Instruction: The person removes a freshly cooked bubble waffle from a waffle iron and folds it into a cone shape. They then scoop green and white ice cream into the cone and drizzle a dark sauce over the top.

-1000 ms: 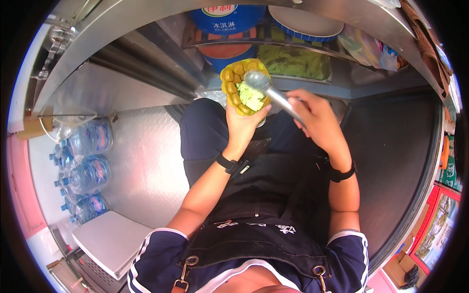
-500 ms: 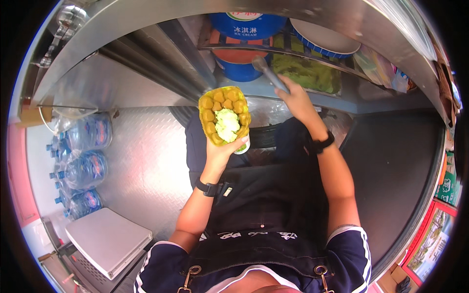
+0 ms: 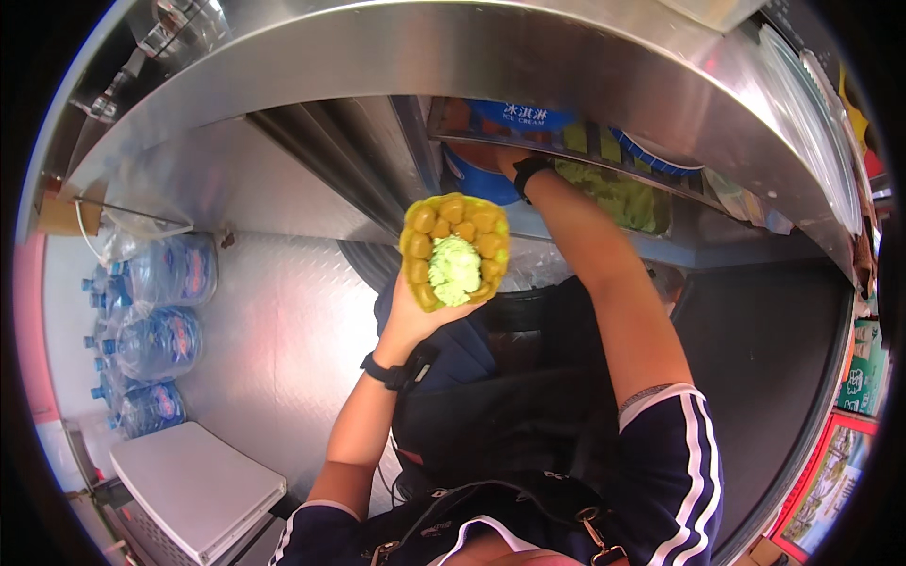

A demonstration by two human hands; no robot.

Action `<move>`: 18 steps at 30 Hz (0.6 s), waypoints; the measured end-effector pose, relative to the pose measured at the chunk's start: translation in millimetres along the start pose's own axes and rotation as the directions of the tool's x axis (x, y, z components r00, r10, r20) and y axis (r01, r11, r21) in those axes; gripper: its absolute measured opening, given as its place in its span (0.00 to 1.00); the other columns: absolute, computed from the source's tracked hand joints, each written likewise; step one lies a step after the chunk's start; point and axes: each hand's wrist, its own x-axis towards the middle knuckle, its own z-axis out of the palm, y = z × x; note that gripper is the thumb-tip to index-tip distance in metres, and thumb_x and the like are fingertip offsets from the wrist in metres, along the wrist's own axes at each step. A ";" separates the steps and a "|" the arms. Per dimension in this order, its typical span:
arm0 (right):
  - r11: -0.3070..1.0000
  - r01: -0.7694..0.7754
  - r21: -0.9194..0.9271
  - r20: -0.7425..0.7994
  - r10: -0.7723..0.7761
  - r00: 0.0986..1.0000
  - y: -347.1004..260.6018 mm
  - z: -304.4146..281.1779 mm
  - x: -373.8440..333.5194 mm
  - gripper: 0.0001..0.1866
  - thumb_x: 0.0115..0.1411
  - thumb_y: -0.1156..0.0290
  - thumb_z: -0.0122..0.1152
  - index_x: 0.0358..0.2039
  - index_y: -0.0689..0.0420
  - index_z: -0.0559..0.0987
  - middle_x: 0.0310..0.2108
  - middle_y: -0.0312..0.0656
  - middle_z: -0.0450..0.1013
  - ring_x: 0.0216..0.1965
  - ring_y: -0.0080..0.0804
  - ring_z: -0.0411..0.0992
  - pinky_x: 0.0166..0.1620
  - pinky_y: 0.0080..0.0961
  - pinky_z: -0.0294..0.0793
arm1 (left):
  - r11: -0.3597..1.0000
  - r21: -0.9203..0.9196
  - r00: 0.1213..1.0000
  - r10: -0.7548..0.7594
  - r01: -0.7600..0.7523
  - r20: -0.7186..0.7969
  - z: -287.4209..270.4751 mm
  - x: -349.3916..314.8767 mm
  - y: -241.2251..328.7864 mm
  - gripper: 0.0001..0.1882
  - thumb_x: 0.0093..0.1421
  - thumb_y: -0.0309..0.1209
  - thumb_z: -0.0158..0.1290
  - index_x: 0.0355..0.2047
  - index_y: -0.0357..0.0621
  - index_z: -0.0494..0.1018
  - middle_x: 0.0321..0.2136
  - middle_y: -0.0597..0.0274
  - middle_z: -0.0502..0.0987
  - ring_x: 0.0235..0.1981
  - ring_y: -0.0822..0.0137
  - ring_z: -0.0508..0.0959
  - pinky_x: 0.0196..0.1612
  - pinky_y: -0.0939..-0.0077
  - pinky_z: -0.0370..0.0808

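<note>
My left hand (image 3: 408, 309) is closed around a yellow-brown bubble waffle (image 3: 459, 213), bent into an open cone shape. Pale green ice cream (image 3: 455, 270) sits inside the waffle. Up ahead, my right hand (image 3: 511, 157) reaches into a blue tub (image 3: 478, 179) with reddish-brown contents, in the recess under the metal counter. The tub and the rack edge hide its fingers and the ice cream scoop they gripped half a second ago. Right of that tub is a container of green ice cream (image 3: 618, 196).
Above the blue tub, a metal rack (image 3: 576, 146) holds another blue tub (image 3: 524, 113) and a blue-rimmed tub (image 3: 661, 156). The steel counter edge (image 3: 453, 66) arches overhead. Large water bottles (image 3: 165, 344) stand on the left, behind a grey box (image 3: 198, 486). A dark panel (image 3: 764, 349) lies right.
My right hand has moved forward and down into the blue tub, taking the scoop out of sight. The waffle has shifted slightly right and toward me, and the view has tilted.
</note>
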 end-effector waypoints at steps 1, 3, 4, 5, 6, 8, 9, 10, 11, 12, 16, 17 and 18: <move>1.000 0.026 0.016 0.012 -0.026 1.000 -2.1 3.1 4.5 0.26 0.71 0.52 0.39 0.66 0.45 0.64 0.70 0.47 0.56 0.69 0.45 0.56 0.69 0.46 0.53 | 0.999 0.029 0.999 -0.026 0.026 -0.029 -5.3 -2.6 1.1 0.47 0.39 0.29 0.76 0.58 0.38 0.64 0.52 0.59 0.74 0.54 0.66 0.75 0.58 0.69 0.72; 0.997 0.067 0.042 0.047 -0.069 0.996 -3.8 10.1 10.3 0.26 0.71 0.51 0.40 0.66 0.45 0.64 0.70 0.46 0.56 0.69 0.45 0.56 0.68 0.46 0.53 | 0.997 -0.002 0.996 -0.071 0.071 -0.060 -13.4 -10.0 -1.8 0.48 0.39 0.27 0.76 0.59 0.38 0.63 0.53 0.59 0.74 0.54 0.66 0.75 0.58 0.69 0.72; 0.995 0.083 0.052 0.070 -0.087 0.994 -3.8 13.5 12.7 0.26 0.71 0.51 0.40 0.66 0.45 0.64 0.70 0.46 0.56 0.69 0.45 0.57 0.68 0.45 0.54 | 0.994 -0.017 0.992 -0.105 0.104 -0.076 -17.1 -15.2 -3.2 0.47 0.39 0.26 0.76 0.59 0.38 0.63 0.53 0.59 0.74 0.54 0.65 0.75 0.58 0.69 0.72; 0.993 0.096 0.066 0.089 -0.101 0.991 -2.3 16.1 14.1 0.26 0.70 0.51 0.41 0.66 0.45 0.64 0.70 0.46 0.56 0.69 0.45 0.57 0.68 0.45 0.54 | 0.990 -0.032 0.986 -0.140 0.138 -0.091 -20.3 -20.0 -3.8 0.47 0.39 0.26 0.76 0.59 0.38 0.62 0.53 0.59 0.74 0.54 0.65 0.75 0.58 0.69 0.73; 0.991 0.105 0.079 0.107 -0.114 0.988 -1.2 14.8 15.0 0.27 0.70 0.51 0.41 0.66 0.45 0.64 0.69 0.46 0.56 0.68 0.45 0.57 0.68 0.45 0.54 | 0.990 -0.042 0.986 -0.141 0.138 -0.090 -21.9 -22.9 -4.1 0.47 0.39 0.25 0.75 0.59 0.39 0.63 0.53 0.59 0.74 0.54 0.65 0.76 0.58 0.68 0.73; 0.985 0.118 0.123 0.139 -0.135 0.981 2.3 10.7 16.9 0.27 0.70 0.51 0.42 0.66 0.45 0.65 0.69 0.46 0.57 0.68 0.44 0.57 0.68 0.45 0.55 | 0.994 -0.034 0.987 -0.111 0.108 -0.114 -25.7 -29.4 -7.6 0.46 0.40 0.25 0.75 0.59 0.39 0.63 0.52 0.59 0.74 0.53 0.66 0.76 0.57 0.68 0.74; 0.983 0.120 0.142 0.154 -0.141 0.978 4.9 9.4 18.0 0.27 0.70 0.50 0.42 0.66 0.45 0.65 0.69 0.46 0.57 0.68 0.44 0.58 0.68 0.44 0.55 | 0.995 -0.033 0.986 -0.099 0.095 -0.131 -26.1 -32.5 -9.3 0.46 0.40 0.25 0.75 0.58 0.39 0.63 0.52 0.59 0.74 0.53 0.66 0.76 0.57 0.68 0.74; 0.979 0.119 0.164 0.164 -0.146 0.976 8.4 7.1 18.6 0.27 0.70 0.50 0.43 0.66 0.45 0.65 0.69 0.45 0.57 0.68 0.44 0.58 0.68 0.44 0.55 | 0.991 -0.050 0.983 -0.129 0.123 -0.131 -26.9 -34.7 -7.4 0.45 0.40 0.25 0.75 0.58 0.39 0.65 0.51 0.59 0.75 0.52 0.66 0.77 0.56 0.68 0.74; 0.978 0.115 0.176 0.168 -0.144 0.975 12.2 5.4 18.0 0.27 0.70 0.50 0.43 0.66 0.45 0.65 0.69 0.45 0.57 0.68 0.44 0.58 0.68 0.44 0.55 | 0.992 -0.051 0.982 -0.124 0.118 -0.140 -27.5 -35.8 -9.3 0.44 0.40 0.25 0.75 0.57 0.39 0.65 0.51 0.60 0.75 0.52 0.66 0.77 0.56 0.68 0.75; 0.977 0.112 0.182 0.165 -0.143 0.976 16.2 3.9 18.5 0.27 0.70 0.50 0.44 0.66 0.46 0.65 0.69 0.45 0.58 0.68 0.44 0.58 0.68 0.44 0.56 | 0.992 -0.050 0.982 -0.120 0.113 -0.149 -28.7 -37.0 -11.7 0.44 0.40 0.25 0.75 0.57 0.39 0.66 0.51 0.60 0.75 0.52 0.66 0.77 0.56 0.68 0.75; 0.990 0.084 0.113 0.110 -0.097 0.989 25.9 4.2 17.3 0.28 0.69 0.49 0.45 0.66 0.46 0.66 0.69 0.45 0.58 0.67 0.43 0.59 0.67 0.43 0.57 | 0.993 -0.073 0.983 -0.107 0.096 -0.150 -29.4 -39.7 -15.7 0.45 0.39 0.25 0.76 0.58 0.39 0.65 0.52 0.60 0.75 0.52 0.66 0.77 0.56 0.68 0.75; 0.993 0.081 0.086 0.100 -0.090 0.991 26.4 6.0 16.6 0.28 0.69 0.49 0.46 0.66 0.46 0.66 0.68 0.44 0.59 0.67 0.43 0.59 0.67 0.43 0.57 | 0.994 -0.071 0.985 -0.095 0.086 -0.144 -29.3 -39.8 -15.5 0.45 0.39 0.25 0.76 0.58 0.39 0.65 0.52 0.60 0.75 0.52 0.66 0.77 0.57 0.68 0.74; 0.995 0.079 0.060 0.093 -0.084 0.992 25.0 8.4 16.2 0.28 0.69 0.49 0.46 0.66 0.46 0.66 0.68 0.44 0.59 0.67 0.43 0.60 0.67 0.43 0.57 | 0.997 -0.056 0.987 -0.068 0.061 -0.146 -28.9 -39.8 -15.0 0.44 0.40 0.24 0.75 0.58 0.40 0.66 0.52 0.60 0.75 0.52 0.66 0.77 0.57 0.68 0.74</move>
